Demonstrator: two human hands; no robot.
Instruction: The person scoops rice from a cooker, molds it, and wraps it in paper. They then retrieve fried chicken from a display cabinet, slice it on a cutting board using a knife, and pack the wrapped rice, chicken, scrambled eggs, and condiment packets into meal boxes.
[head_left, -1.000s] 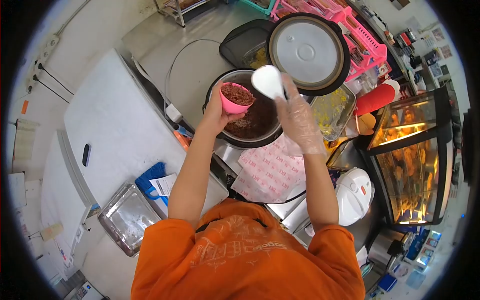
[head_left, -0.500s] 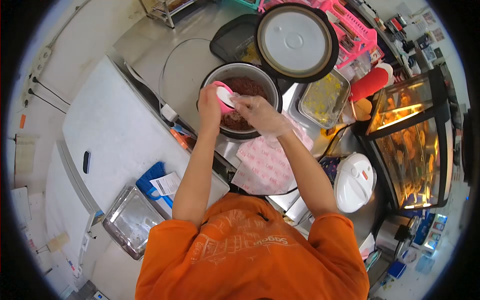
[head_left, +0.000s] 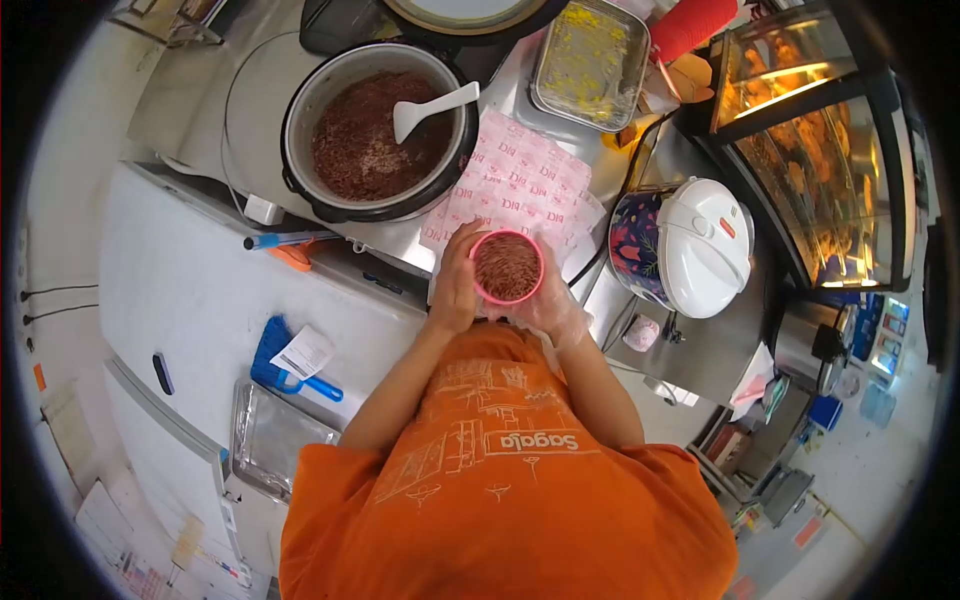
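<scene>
Between my hands, close to my body, is a pink-rimmed cup filled with reddish-brown rice. My left hand is bare and wraps round the cup's left side. A clear plastic glove covers my right hand, which holds the cup's right side. Beyond them lie pink-printed paper sheets on the steel counter. Up to the left stands a round pot of dark red rice. A white paddle rests in it, its handle over the rim.
A metal tray with yellow bits stands at the top. To the right are a white-lidded rice cooker and a lit glass food cabinet. A blue brush lies on the white surface at left, near an upright grey tray.
Both hands have moved from over the pot back toward my body with the cup. My right hand has let go of the paddle, now lying in the pot. The view has shifted.
</scene>
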